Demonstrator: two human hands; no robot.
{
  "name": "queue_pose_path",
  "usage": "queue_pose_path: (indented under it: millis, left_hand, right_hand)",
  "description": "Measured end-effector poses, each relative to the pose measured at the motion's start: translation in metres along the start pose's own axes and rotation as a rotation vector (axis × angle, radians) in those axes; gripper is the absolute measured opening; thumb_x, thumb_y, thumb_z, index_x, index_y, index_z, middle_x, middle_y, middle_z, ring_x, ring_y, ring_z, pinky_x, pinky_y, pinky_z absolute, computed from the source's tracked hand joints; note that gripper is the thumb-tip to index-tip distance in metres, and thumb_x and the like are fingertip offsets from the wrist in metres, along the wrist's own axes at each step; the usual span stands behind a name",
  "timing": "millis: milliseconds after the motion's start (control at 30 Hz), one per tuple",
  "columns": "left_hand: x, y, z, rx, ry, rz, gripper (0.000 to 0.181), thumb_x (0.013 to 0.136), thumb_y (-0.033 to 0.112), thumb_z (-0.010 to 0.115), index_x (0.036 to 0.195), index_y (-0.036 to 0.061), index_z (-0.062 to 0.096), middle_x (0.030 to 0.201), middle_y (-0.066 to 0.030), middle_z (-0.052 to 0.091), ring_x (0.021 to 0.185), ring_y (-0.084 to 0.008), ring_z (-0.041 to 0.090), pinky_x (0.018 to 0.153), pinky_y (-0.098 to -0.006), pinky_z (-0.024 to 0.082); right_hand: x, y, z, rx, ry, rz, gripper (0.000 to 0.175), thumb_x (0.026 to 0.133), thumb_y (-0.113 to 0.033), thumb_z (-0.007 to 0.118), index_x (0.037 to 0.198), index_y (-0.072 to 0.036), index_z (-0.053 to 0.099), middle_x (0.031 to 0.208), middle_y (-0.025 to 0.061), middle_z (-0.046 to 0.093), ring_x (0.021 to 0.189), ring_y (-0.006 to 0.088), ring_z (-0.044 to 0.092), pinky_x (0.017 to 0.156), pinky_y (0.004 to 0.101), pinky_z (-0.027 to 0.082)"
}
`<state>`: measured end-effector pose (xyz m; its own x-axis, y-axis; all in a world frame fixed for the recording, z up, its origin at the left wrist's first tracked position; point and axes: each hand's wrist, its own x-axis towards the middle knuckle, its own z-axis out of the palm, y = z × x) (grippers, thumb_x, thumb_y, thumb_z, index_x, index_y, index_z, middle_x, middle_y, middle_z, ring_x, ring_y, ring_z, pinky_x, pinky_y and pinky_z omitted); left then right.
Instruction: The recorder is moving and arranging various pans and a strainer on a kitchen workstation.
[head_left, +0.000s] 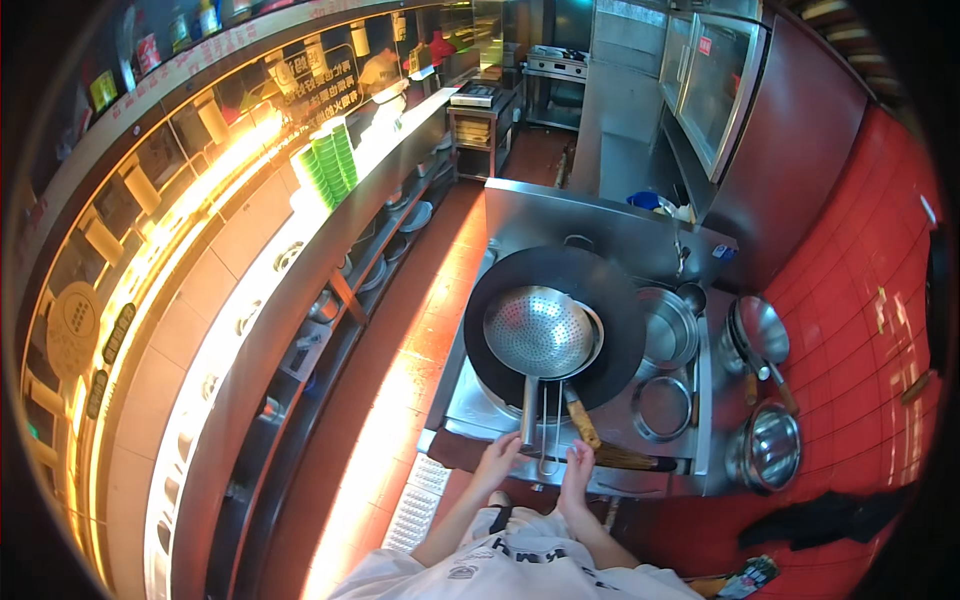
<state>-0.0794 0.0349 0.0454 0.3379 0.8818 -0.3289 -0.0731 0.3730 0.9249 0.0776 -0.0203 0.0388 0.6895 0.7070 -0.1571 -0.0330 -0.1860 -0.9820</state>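
A large dark wok (487, 300) sits on the steel stove, its rim tilted a little. Inside it rests a perforated metal strainer ladle (538, 332), handle towards me, on top of another round metal utensil whose rim shows at the right. My left hand (497, 461) is beside the end of the strainer's handle; whether the fingers touch it is not plain. Just past the wire handles, my right hand (577, 469) has its fingers raised, near a worn wooden handle (582, 420) and a bamboo wok brush (626, 457). Nothing shows in that hand.
Right of the wok stand a steel pot (666, 330), a round metal ring or lid (661, 409) and a black ladle (691, 298). Metal bowls (765, 446) and pans (763, 330) lie by the red tiled wall. Green stacked bowls (330, 165) stand on the left counter. A tap (681, 251) rises behind.
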Motion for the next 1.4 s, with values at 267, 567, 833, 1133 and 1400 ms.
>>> queue_pose_path:
  millis: [267, 567, 833, 1133, 1400]
  left_hand:
    - [-0.034, 0.039, 0.019, 0.16, 0.096, 0.142, 0.033, 0.092, 0.018, 0.052, 0.119, 0.0, 0.053, 0.09, -0.0088, 0.064, 0.077, -0.0122, 0.063, 0.069, -0.0246, 0.051]
    - [-0.053, 0.011, -0.019, 0.266, -0.001, 0.188, 0.025, 0.092, 0.019, 0.05, 0.109, 0.0026, 0.06, 0.077, -0.0021, 0.06, 0.074, -0.0089, 0.056, 0.068, -0.0224, 0.046]
    - [-0.089, -0.041, -0.068, 0.167, 0.153, -0.039, 0.027, 0.092, 0.022, 0.05, 0.107, 0.0003, 0.06, 0.079, -0.0029, 0.059, 0.071, -0.0084, 0.054, 0.065, -0.0213, 0.043]
    - [-0.059, -0.042, -0.044, 0.227, -0.027, -0.136, 0.028, 0.093, 0.024, 0.049, 0.11, 0.0023, 0.057, 0.079, -0.003, 0.059, 0.071, -0.0092, 0.057, 0.065, -0.022, 0.044]
    - [-0.015, -0.048, -0.009, 0.268, -0.134, -0.137, 0.026, 0.093, 0.023, 0.049, 0.108, 0.0032, 0.058, 0.082, -0.0032, 0.063, 0.072, -0.0098, 0.059, 0.066, -0.023, 0.046]
  right_hand:
    - [0.01, -0.025, 0.019, 0.438, -0.495, 0.578, 0.031, 0.089, -0.026, 0.054, 0.112, -0.004, 0.052, 0.11, 0.01, 0.057, 0.102, 0.0217, 0.055, 0.092, 0.0372, 0.042]
    - [0.076, -0.023, 0.07, 0.826, -0.783, 1.134, 0.015, 0.085, -0.017, 0.057, 0.079, -0.005, 0.05, 0.062, -0.0015, 0.048, 0.052, 0.0072, 0.048, 0.047, 0.0211, 0.043]
    - [0.095, -0.057, 0.041, 0.887, -0.771, 1.322, 0.023, 0.083, -0.001, 0.049, 0.065, -0.01, 0.038, 0.053, -0.0054, 0.042, 0.041, 0.0025, 0.043, 0.037, 0.0154, 0.035]
    - [0.087, -0.101, -0.017, 0.637, -0.958, 1.027, 0.02, 0.086, -0.005, 0.05, 0.069, -0.011, 0.041, 0.055, -0.0074, 0.04, 0.041, 0.001, 0.039, 0.036, 0.0154, 0.033]
    - [0.092, -0.174, -0.137, 0.633, -0.817, 0.677, 0.014, 0.085, -0.005, 0.053, 0.098, -0.007, 0.048, 0.064, -0.0063, 0.042, 0.044, -0.0007, 0.038, 0.036, 0.015, 0.029]
